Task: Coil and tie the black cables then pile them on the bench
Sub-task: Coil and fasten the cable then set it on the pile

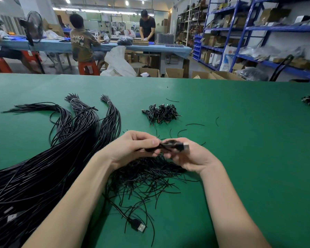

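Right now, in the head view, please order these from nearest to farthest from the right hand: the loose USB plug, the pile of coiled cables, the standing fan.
1. Pile of coiled cables: ahead on the bench.
2. Loose USB plug: near edge, left of the right hand.
3. Standing fan: far left, beyond the bench.

Pale block letters "UNKN" over "OWN" on the back of a seated person's brown T-shirt [81, 44] at the far blue table [150, 48], faint grey print on a white plastic bag [117, 62] too blurred to read
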The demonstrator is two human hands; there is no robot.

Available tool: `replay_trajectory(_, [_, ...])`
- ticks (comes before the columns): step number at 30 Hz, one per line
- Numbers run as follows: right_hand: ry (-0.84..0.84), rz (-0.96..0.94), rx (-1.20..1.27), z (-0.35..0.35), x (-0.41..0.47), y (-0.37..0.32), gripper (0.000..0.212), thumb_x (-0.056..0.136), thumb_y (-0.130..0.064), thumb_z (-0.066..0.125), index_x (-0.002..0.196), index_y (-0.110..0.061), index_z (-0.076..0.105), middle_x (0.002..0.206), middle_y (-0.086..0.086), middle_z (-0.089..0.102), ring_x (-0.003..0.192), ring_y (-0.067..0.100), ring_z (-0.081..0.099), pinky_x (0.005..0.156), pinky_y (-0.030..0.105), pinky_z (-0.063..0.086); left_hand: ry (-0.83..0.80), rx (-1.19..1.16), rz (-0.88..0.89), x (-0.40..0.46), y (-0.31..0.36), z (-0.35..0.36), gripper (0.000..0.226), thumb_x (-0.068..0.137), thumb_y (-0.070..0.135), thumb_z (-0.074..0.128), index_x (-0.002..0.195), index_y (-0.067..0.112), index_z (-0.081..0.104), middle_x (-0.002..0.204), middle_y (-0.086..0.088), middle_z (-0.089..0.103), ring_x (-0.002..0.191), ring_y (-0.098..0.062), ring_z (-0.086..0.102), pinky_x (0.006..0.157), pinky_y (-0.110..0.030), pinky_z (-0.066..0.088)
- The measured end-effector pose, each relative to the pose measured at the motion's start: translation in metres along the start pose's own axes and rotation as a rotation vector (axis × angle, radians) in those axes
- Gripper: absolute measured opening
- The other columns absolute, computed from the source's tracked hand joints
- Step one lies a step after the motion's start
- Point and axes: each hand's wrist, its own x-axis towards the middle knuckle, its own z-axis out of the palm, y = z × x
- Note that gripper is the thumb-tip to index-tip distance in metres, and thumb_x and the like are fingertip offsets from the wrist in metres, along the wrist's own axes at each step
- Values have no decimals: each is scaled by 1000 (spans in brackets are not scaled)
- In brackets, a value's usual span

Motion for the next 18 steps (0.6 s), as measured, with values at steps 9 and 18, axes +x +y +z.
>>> replay_trajectory(9, [484,-406,-1229,19,7,-20,22,84,-31,79,66,-37,68,66,-28,65,61,0,52,61,24,39,369,808,40,-1,17,6,7,73,27,90,76,26,83,68,5,75,58,-1,60,62,-18,48])
replay_trajectory(18, [550,-745,-1208,34,16,-7,16,89,-14,74,79,-25,67,81,-13,63,74,5,60,62,14,43,703,555,186,6,11,10,13,69,24,92,71,22,79,68,4,75,64,-4,63,65,-16,48])
